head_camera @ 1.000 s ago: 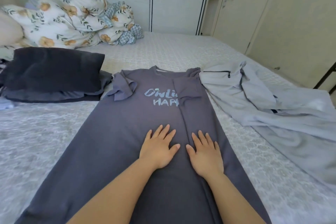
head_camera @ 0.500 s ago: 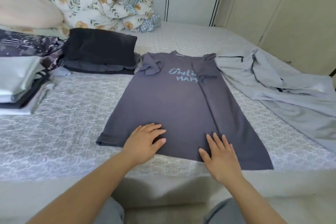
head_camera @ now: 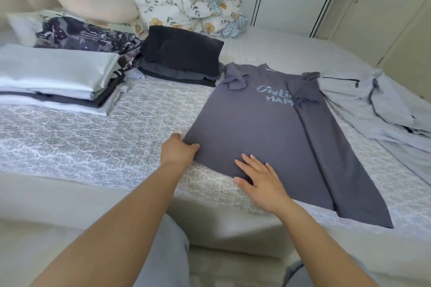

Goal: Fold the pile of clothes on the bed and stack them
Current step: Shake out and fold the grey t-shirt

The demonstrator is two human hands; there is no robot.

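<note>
Long grey shirt [head_camera: 268, 137] spread flat on the bed [head_camera: 93, 142], sleeves folded in, pale letters near the neck. Left hand [head_camera: 178, 151] pinching the shirt's bottom left corner, fingers curled round the cloth. Right hand [head_camera: 261, 182] lying flat on the bottom edge, fingers straight. Two folded piles [head_camera: 60, 77] behind on the left. Pale blue jacket [head_camera: 373, 105] crumpled just beside the shirt, right side.
</note>
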